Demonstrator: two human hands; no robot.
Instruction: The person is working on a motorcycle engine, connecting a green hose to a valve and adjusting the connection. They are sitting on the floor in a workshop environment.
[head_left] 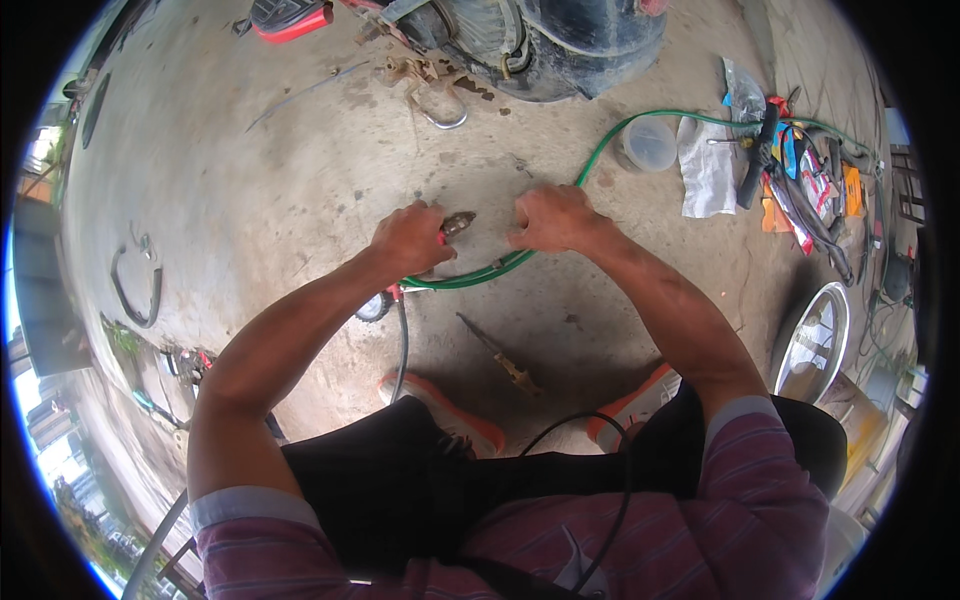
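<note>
My left hand (408, 240) is closed around pliers (457, 225); their dark metal jaws point toward my other hand, and a bit of red handle shows. My right hand (556, 218) is closed, fingers curled in; whatever lies between them is hidden. A green hose (490, 272) curves below both hands and passes behind my right hand. Beside my left wrist is a round pressure gauge (373, 308) with a red fitting and a dark hose (403, 345). On the floor between my shoes lies a screwdriver-like tool (503, 358) with a yellowish handle.
Ahead is a large dirty black machine part (580, 45). A clear plastic tub (648, 143) stands right of the hose. Farther right are a white sack (706, 168), a pile of wrappers and tools (805, 180), and a metal basin (815, 340). A metal hook (440, 112) lies ahead.
</note>
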